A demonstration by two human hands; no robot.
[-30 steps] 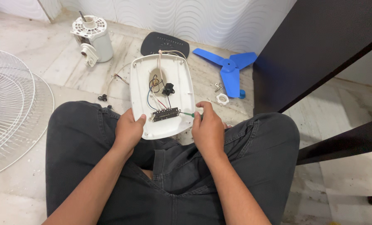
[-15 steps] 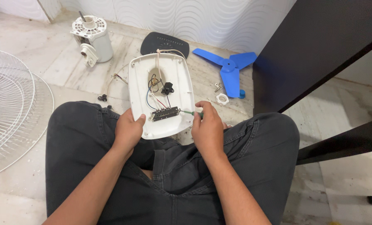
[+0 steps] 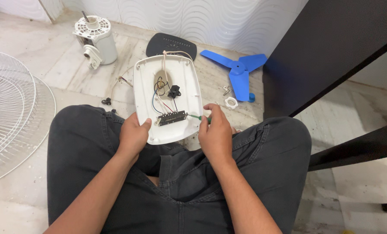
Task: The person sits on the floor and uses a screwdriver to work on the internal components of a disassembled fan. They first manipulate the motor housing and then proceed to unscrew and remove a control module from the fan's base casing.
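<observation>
Both bare forearms rise from the bottom edge of the frame toward its middle, converging slightly. The left hand (image 3: 133, 135), just left of centre, is curled with its thumb on top and its fingers tucked out of sight beneath. The right hand (image 3: 216, 133), just right of centre, shows its back, fingers bent inward in a pinching grip. The legs in dark grey trousers are folded, knees spread wide.

Pale marble floor (image 3: 50, 65), white wire fan guards (image 3: 11, 112), white motor (image 3: 97, 40), blue fan blade (image 3: 239, 69), dark oval cover (image 3: 171, 45), small white ring nut (image 3: 231, 103)
</observation>
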